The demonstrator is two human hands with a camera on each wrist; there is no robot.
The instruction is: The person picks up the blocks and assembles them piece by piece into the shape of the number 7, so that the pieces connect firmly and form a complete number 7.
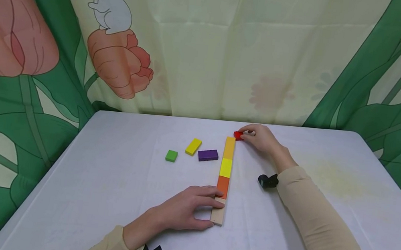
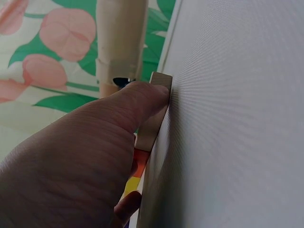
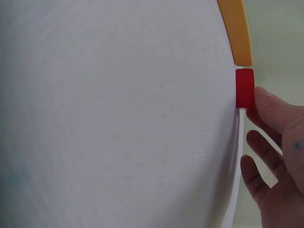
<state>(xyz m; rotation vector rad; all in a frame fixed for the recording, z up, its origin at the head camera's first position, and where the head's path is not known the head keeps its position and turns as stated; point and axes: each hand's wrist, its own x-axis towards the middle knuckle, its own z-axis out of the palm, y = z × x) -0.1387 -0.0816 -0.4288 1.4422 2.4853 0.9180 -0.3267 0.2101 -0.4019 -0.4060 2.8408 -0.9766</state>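
Observation:
A straight row runs away from the near side: plain wooden block (image 1: 217, 215), orange block (image 1: 223, 185), bright yellow block (image 1: 225, 167) and a longer yellow-orange block (image 1: 229, 148). My left hand (image 1: 187, 208) rests its extended fingers on the wooden and orange blocks. In the left wrist view its thumb touches the wooden block (image 2: 153, 124). At the far end, my right hand (image 1: 264, 141) pinches a red block (image 1: 237, 136) between thumb and finger. The right wrist view shows this red block (image 3: 245, 89) close to the end of the yellow-orange block (image 3: 237, 35).
Left of the row lie a purple block (image 1: 208, 155), a yellow block (image 1: 193, 147) and a small green block (image 1: 171, 156), apart from one another. The white-covered table (image 1: 111, 152) ends at a patterned curtain (image 1: 199, 60) behind the far edge.

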